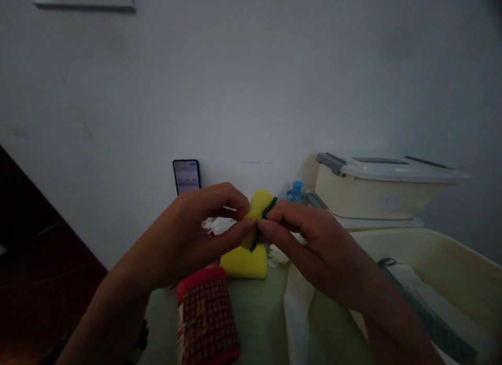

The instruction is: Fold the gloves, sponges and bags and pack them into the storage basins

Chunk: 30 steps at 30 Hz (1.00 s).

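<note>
I have both hands raised at mid-view, holding a small yellow sponge with a dark green layer [261, 202] between them, above the worktop [259, 312]. The left hand's [204, 229] grip pinches the yellow side between thumb and fingers; the right hand's [314, 234] grip pinches the dark green side, the two thumb tips close together. Below the sponge I see a yellow block [243, 264], and nearer me a red packet [207, 312]. A phone [187, 175] stands upright at the wall [251, 82]. Right of the hands are a blue bottle [295, 193], a lidded box [372, 195] and an open cream tub [439, 244].
</note>
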### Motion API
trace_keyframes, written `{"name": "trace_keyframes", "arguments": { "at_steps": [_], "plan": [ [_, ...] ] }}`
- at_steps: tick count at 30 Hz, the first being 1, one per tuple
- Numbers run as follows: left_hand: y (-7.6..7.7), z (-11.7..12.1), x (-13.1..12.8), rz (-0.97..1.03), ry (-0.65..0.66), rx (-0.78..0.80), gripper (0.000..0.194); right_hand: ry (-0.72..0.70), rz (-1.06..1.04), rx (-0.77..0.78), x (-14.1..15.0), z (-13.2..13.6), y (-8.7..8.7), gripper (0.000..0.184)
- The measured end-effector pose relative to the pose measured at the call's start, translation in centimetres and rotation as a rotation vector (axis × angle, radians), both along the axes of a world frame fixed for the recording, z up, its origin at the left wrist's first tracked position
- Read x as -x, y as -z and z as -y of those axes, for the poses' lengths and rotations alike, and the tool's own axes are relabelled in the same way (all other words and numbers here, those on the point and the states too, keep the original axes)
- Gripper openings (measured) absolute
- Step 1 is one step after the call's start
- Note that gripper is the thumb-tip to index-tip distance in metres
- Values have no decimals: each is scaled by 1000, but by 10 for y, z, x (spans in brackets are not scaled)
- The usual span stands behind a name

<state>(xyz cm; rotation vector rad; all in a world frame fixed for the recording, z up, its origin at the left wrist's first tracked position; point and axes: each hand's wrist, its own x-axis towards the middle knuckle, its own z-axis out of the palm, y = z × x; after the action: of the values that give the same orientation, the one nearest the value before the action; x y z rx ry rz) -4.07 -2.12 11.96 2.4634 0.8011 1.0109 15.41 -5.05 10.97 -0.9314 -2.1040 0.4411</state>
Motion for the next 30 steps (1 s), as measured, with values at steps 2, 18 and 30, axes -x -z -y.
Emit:
{"name": "trace_keyframes", "arguments": {
  "at_steps": [2,18,30],
  "plan": [
    [0,1,0,46,41,38,2,-32,-4,-1,-2,1,0,19],
    [10,-10,-3,428,345,527,11,-377,-271,176,-10,-8,9,18],
    [14,-16,-3,383,388,477,21,-58,-181,45,2,-4,5,26]
  ]
}}
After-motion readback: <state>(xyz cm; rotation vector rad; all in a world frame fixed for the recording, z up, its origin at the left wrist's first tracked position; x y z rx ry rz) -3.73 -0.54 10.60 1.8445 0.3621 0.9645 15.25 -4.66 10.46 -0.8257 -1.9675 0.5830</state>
